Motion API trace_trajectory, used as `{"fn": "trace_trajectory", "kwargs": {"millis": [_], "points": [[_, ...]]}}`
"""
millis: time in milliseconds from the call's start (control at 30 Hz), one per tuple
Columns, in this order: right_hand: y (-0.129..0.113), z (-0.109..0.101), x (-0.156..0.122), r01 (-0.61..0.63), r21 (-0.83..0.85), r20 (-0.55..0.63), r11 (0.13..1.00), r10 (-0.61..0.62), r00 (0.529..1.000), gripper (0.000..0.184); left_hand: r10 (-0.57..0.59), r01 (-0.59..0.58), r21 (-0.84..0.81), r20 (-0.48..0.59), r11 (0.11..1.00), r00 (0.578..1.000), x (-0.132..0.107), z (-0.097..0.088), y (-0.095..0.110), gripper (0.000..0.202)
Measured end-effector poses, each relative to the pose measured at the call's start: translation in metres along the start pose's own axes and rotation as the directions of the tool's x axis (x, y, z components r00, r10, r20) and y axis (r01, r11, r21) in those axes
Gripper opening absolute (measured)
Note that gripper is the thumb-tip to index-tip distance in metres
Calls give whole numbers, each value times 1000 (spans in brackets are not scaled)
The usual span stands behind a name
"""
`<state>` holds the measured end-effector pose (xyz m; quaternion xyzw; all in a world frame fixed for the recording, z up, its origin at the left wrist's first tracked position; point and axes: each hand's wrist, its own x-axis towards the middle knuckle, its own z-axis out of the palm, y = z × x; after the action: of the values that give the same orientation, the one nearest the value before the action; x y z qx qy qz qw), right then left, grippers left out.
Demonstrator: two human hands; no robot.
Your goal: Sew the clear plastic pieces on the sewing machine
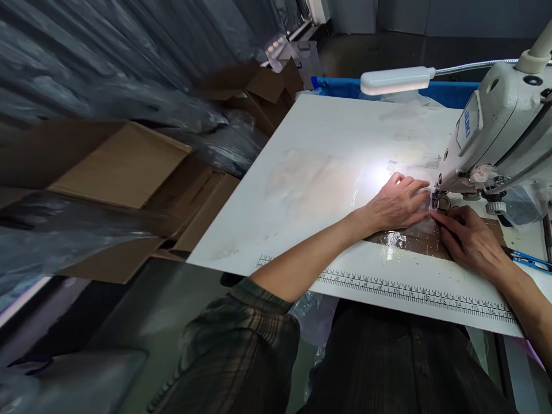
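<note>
At the far left, grey plastic sheeting (129,46) is being spread in folds behind an open cardboard box (121,167), and a second open box (267,86) is being seen farther back. To their right, a white tabletop (241,201) is being lit in one bright patch by a lamp (397,80), which is being carried on a flexible metal neck over the far side. Along the near edge, a printed measuring scale (388,287) is being crossed by the left forearm, below which a plaid sleeve (241,345) is being worn.

The left hand (401,204) is being laid palm down, fingers slightly spread, on clear plastic (426,226). The plastic is being held just beside the needle area of a white sewing machine (495,115), partly over a brown strip (440,248). The right hand (470,238) is being held close to the left, its fingers bent and its forefinger being pointed at the plastic's edge; whether any plastic is being pinched there cannot be told. Just beside the right wrist, a blue-handled tool (532,261) is being supported by the tabletop.
</note>
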<state>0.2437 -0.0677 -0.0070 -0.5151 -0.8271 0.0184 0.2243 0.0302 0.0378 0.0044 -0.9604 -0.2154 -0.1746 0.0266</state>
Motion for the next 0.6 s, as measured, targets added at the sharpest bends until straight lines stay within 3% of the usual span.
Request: {"fn": "trace_trajectory", "kwargs": {"millis": [100, 200, 300, 600], "points": [[4, -4, 0, -98, 161, -20, 982, 102, 995, 35, 26, -21, -194, 23, 981, 999, -1, -9, -3, 32], [10, -9, 2, -258, 293, -10, 921, 273, 962, 31, 136, -73, -470, 102, 879, 985, -2, -18, -7, 17], [13, -12, 4, -351, 352, -6, 868, 377, 926, 29, 170, -44, -579, 165, 814, 972, -3, -20, -10, 12], [0, -13, 3, -237, 358, -19, 903, 261, 965, 29, 23, 103, -632, 188, 768, 982, -1, -11, -6, 8]]}}
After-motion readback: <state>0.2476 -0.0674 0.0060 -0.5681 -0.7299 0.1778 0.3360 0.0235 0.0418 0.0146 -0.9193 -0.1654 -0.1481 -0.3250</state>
